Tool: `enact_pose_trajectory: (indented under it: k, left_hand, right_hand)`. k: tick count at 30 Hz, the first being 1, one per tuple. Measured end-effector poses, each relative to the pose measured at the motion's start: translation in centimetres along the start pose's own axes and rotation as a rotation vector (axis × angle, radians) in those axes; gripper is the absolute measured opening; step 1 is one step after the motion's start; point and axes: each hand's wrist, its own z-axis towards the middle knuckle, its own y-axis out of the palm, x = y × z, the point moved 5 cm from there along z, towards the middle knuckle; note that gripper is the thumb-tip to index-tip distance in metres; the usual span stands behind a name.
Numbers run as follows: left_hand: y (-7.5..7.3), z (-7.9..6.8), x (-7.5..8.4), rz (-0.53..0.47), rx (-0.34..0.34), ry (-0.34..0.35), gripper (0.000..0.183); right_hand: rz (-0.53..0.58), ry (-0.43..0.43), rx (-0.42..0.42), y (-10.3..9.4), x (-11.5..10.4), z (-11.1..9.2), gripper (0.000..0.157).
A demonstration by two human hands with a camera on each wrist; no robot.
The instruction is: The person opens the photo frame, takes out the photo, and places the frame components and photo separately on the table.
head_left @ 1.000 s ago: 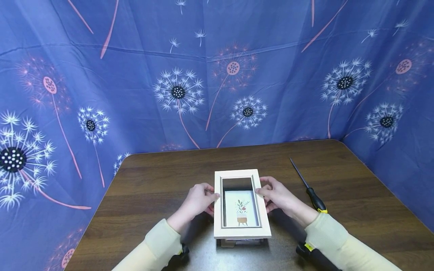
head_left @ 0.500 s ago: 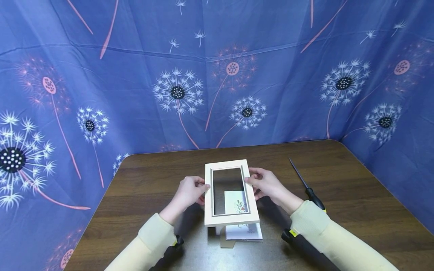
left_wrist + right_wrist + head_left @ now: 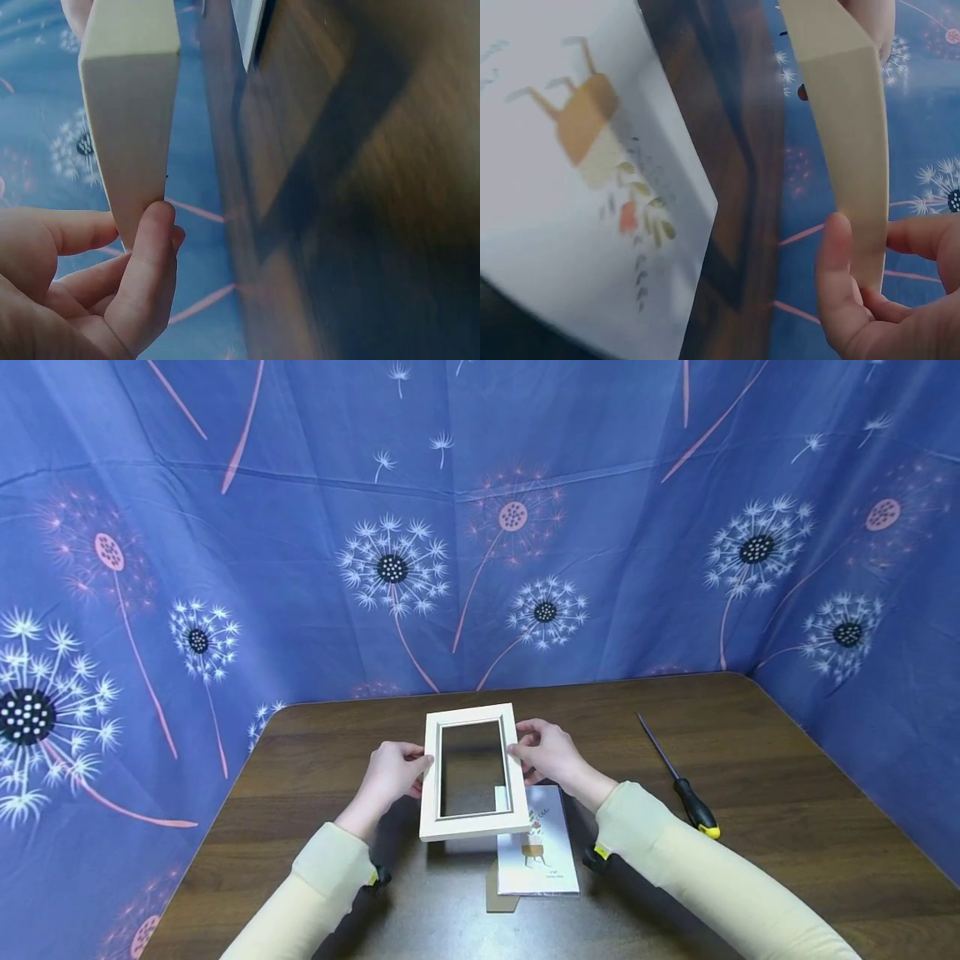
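Observation:
A cream picture frame point(image 3: 475, 827) with a see-through middle is held up over the table, tilted toward the head camera. My left hand point(image 3: 393, 772) pinches its left side between thumb and fingers; in the left wrist view the left hand point(image 3: 97, 292) grips the frame's edge point(image 3: 129, 120). On the opposite side my right hand point(image 3: 551, 752) pinches the frame, and the right wrist view shows that hand point(image 3: 885, 292) with its thumb on one face. Below the frame's lower right corner lies a white print point(image 3: 538, 860) of a potted plant, its upper left part covered by the frame.
A brown piece of board point(image 3: 501, 897) sticks out from under the print. To the right lies a black and yellow screwdriver point(image 3: 693, 802), its shaft pointing away. The brown wooden table point(image 3: 337, 727) ends at a blue dandelion-patterned cloth point(image 3: 300, 568) behind.
Both hands have carried the frame left and a little away, from above the print to its left. The print and the brown board beneath have come into view.

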Motion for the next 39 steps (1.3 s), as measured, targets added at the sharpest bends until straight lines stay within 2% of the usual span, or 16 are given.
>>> enact_pose_trajectory:
  k: [5, 10, 13, 18, 28, 32, 39]
  left_hand:
    - [-1.0, 0.8, -0.7, 0.024, 0.026, -0.018, 0.032]
    - [-2.0, 1.5, -1.2, 0.057, 0.041, -0.027, 0.032]
    - [-2.5, 1.9, -1.5, 0.076, 0.040, -0.037, 0.033]
    - [-3.3, 2.5, -2.5, 0.114, 0.038, -0.040, 0.032]
    - [-4.9, 3.1, -3.9, 0.153, 0.060, -0.087, 0.034]
    - [-5.4, 3.4, -4.4, 0.187, 0.065, -0.098, 0.034]
    - [-5.8, 4.3, -5.9, 0.220, 0.075, -0.116, 0.035]
  right_hand:
    - [0.014, 0.012, -0.014, 1.2, -0.7, 0.8, 0.051]
    - [0.041, 0.013, -0.007, 2.2, -1.4, 1.7, 0.045]
    - [0.060, 0.021, -0.011, 2.9, -1.3, 2.2, 0.041]
    - [0.071, 0.021, -0.040, 4.3, -1.1, 3.0, 0.042]
    - [0.036, 0.009, -0.054, 7.1, -0.9, 5.0, 0.039]
    - [0.024, 0.018, -0.057, 8.1, -0.5, 5.4, 0.037]
    - [0.042, 0.016, -0.080, 9.2, -0.3, 5.4, 0.042]
